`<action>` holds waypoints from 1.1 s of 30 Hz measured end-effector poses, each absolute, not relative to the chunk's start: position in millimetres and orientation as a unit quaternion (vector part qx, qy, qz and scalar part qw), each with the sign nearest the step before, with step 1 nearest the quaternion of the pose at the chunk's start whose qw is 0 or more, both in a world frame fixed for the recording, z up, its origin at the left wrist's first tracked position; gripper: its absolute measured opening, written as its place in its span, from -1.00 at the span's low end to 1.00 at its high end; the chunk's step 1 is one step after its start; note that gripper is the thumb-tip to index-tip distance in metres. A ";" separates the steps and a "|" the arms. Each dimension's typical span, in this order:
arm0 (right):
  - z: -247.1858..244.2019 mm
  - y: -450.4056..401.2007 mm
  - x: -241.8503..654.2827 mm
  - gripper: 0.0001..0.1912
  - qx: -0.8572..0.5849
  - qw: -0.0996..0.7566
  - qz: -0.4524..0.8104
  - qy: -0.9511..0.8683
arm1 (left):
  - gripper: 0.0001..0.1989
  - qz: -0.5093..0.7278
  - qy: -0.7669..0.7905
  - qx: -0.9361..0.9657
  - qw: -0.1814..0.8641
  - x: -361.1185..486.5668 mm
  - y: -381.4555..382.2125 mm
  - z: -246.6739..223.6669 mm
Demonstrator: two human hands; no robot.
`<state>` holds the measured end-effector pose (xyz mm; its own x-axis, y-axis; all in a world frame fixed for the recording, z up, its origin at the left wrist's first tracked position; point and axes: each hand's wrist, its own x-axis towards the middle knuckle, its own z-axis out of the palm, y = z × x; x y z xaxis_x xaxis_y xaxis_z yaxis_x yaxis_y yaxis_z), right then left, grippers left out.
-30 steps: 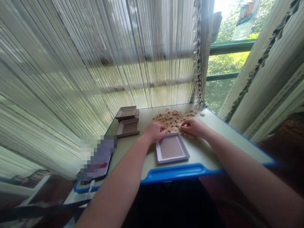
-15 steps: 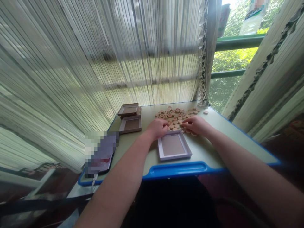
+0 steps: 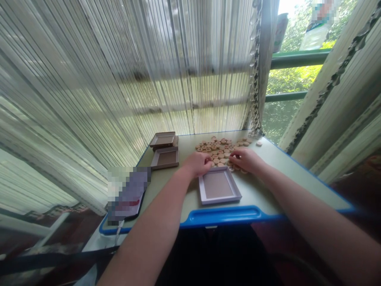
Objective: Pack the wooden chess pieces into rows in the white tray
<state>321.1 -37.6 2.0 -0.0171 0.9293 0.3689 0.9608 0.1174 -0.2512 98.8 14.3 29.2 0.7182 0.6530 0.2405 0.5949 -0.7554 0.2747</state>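
Many round wooden pieces, like Chinese chess pieces with carved faces, lie spread over the pale tabletop. At their near left edge is my left hand, its fingers curled inward by the nearest pieces; whatever is in them is hidden. My right hand rests low over the right side of the pile, a small gap showing between thumb and forefinger, the tips touching pieces. In front of both hands lies a shallow square box tray, pale-rimmed with a brown bottom and nothing in it.
More shallow boxes stand at the back left, some stacked behind. A phone-like device, partly blurred out, lies at the left edge with a white cable. The table has a blue rim. String curtains hang behind.
The whole view has shifted slightly, so everything sits a little lower. My right fingertips have drawn back slightly; my left hand stays by the pieces. The tray has not moved on the table.
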 end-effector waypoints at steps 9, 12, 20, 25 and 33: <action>0.9 -37.2 324.1 -0.70 -0.675 0.198 -0.038 -0.710 | -0.83 0.100 0.340 0.917 0.184 94.9 10.3 35.5; -1.9 -35.8 324.3 -0.62 -0.682 0.191 -0.065 -0.703 | -0.82 0.109 0.337 0.919 0.175 96.8 10.5 33.9; -4.1 -39.1 315.5 -0.73 -0.627 0.257 -0.033 -0.735 | -0.82 0.136 0.307 0.927 0.169 98.0 13.0 28.9; -7.2 -35.5 317.5 -0.75 -0.636 0.242 -0.023 -0.733 | -0.82 0.143 0.300 0.929 0.166 98.5 13.6 27.9; -6.5 -33.1 320.1 -0.72 -0.653 0.241 -0.028 -0.717 | -0.74 0.186 0.323 0.911 0.178 100.3 12.1 27.4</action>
